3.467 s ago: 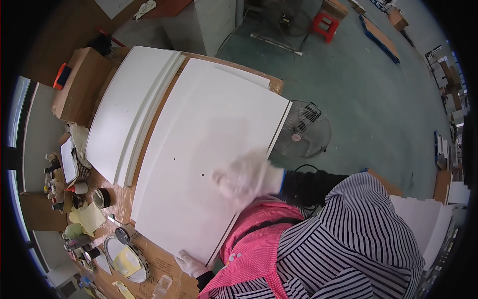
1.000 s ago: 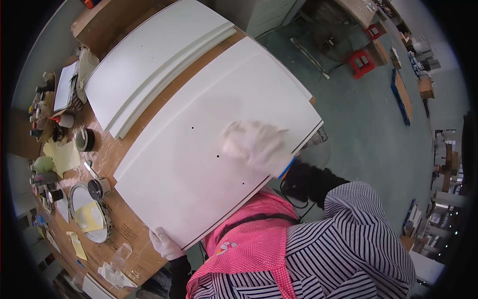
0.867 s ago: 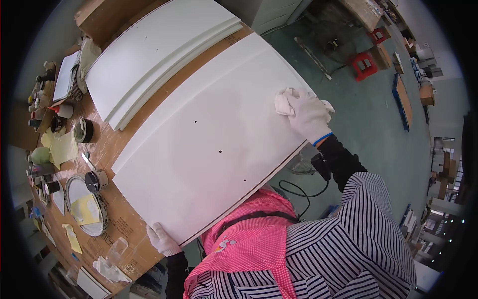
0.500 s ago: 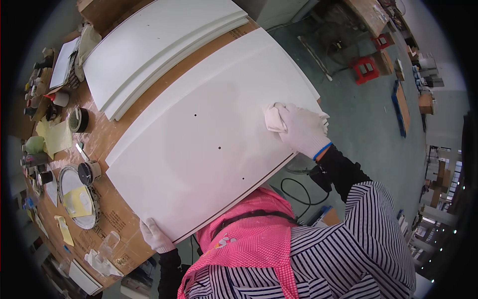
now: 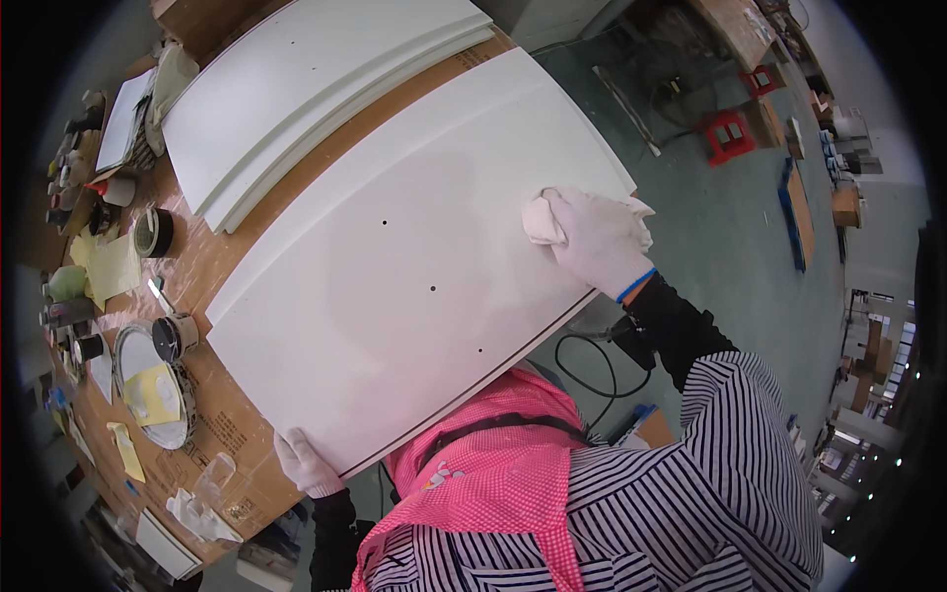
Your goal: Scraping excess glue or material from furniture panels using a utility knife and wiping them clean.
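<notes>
Gripping white cloth (image 5: 540,221) in right hand (image 5: 599,240) on drilled white panel (image 5: 345,326) between hands. Touching panel corner with left hand (image 5: 308,466); cannot confirm grip. Noted beyond left hand: black-lidded tub (image 5: 176,337), stacked white panels (image 5: 316,79).

Worktable (image 5: 232,419): brown;
Near edge: dotted white panel (image 5: 345,316);
Far side: white panel stack (image 5: 306,89);
Left: round tray (image 5: 138,355), yellow sheets (image 5: 113,268)

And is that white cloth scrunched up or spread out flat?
Scrunched up: the white cloth is bunched in the gloved right hand, a rounded lump showing on one side and a loose edge on the other.
</notes>
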`<state>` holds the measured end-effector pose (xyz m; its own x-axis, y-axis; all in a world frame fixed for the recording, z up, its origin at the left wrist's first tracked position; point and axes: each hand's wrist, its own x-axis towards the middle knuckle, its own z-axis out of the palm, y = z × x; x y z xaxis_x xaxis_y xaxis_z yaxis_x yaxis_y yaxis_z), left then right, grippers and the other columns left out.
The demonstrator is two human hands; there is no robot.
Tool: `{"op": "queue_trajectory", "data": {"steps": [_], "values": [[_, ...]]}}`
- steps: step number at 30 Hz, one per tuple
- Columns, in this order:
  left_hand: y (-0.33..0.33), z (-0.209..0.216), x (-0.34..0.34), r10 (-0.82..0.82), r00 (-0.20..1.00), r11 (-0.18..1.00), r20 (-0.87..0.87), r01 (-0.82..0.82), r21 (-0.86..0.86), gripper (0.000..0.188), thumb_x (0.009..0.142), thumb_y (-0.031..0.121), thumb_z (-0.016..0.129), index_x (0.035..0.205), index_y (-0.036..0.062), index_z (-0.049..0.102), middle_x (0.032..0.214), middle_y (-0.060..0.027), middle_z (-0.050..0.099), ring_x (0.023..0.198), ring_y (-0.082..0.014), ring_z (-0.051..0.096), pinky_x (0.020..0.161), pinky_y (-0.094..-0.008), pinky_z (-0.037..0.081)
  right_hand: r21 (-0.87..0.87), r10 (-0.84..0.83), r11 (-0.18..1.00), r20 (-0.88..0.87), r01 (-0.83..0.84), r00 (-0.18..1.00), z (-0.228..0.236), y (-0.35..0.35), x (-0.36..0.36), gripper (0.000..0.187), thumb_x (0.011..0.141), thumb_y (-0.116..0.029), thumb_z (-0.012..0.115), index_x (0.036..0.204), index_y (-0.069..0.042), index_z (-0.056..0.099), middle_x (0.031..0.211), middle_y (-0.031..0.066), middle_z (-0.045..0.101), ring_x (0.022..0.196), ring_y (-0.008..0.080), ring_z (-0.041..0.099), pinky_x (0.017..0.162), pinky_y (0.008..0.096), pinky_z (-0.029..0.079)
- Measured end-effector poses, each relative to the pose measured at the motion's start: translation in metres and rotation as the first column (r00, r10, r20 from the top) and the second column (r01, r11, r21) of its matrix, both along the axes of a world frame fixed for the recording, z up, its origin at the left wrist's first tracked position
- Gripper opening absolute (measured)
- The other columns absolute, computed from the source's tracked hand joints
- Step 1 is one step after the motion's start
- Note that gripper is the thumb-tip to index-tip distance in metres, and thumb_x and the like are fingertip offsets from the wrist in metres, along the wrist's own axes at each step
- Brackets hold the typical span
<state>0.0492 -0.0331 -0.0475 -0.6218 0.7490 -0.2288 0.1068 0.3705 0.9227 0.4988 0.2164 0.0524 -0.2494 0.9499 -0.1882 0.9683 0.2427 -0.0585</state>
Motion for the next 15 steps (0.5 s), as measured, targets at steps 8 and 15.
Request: {"op": "queue_trajectory", "data": {"steps": [8,15], "values": [[-0.002,0.000,-0.002,0.012,0.999,0.999,-0.034,-0.014,-0.038,0.043,0.111,0.027,0.048,0.135,-0.0084,0.056,0.124,-0.0127,0.066,0.111,-0.0185,0.061,0.100,-0.0323,0.048,-0.082,0.038,0.996,0.049,-0.034,0.998,0.012,-0.022,0.007,0.045,0.088,-0.031,0.069,0.127,-0.010,0.061,0.114,0.0120,0.070,0.100,0.0365,0.070,0.086,0.0475,0.054],[0.008,0.022,0.008,-0.002,0.999,1.000,-0.048,0.001,-0.023,0.041,0.109,0.019,0.047,0.138,-0.0076,0.058,0.128,-0.0146,0.066,0.116,-0.0208,0.062,0.102,-0.0340,0.048,-0.071,-0.153,0.985,0.077,0.159,0.985,-0.003,0.134,-0.005,0.037,0.093,-0.035,0.061,0.120,-0.010,0.067,0.104,0.0180,0.074,0.098,0.0396,0.071,0.084,0.0521,0.055]]}}
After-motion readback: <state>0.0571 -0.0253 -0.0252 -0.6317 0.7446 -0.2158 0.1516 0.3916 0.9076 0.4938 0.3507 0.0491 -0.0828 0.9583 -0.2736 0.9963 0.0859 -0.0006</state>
